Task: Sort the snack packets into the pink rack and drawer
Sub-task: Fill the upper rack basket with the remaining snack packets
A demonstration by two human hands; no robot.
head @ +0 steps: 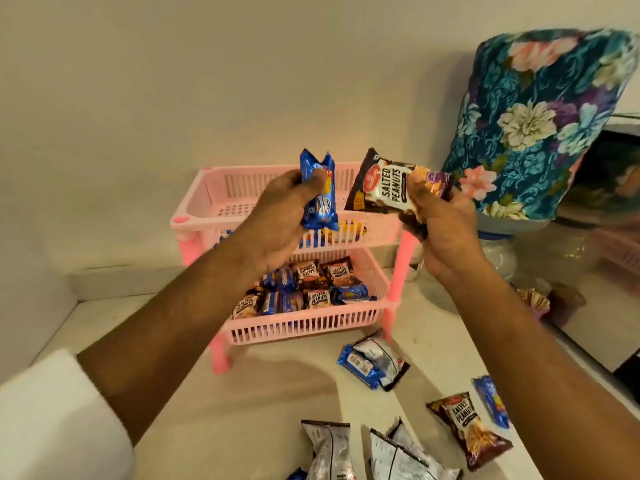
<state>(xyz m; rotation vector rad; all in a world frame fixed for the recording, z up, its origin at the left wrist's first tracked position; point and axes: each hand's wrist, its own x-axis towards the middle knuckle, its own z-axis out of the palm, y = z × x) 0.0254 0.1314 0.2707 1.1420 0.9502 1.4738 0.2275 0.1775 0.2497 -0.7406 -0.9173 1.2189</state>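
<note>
We see both hands raised in front of the pink rack (287,258). The left hand (287,209) grips a blue biscuit packet (319,192) upright, thumb across its front and fingers curled behind it. The right hand (443,233) clutches a salted peanuts packet (384,185) by its lower end, so the packet tilts up and to the left, its label facing us. The two packets sit close together but do not touch.

Behind the hands, the rack's top tray (214,192) shows a bare perforated floor on its left side; the rest is hidden by the hands. We can make out a few blue packets through the slats just under it. The lower tray (311,323) holds a mixed heap of peanut packets and blue biscuit packets (304,289).

On the pale counter (263,393) in front of the rack more packets lie loose: a blue one with a silver-backed one across it (374,362), a peanut packet face up (467,427), another blue packet (491,400) just to its right, and several silver-backed packets (363,452) at the near edge.

To the right stands something under a floral cloth cover (540,123). A white sleeve (59,417) shows on the left arm.
</note>
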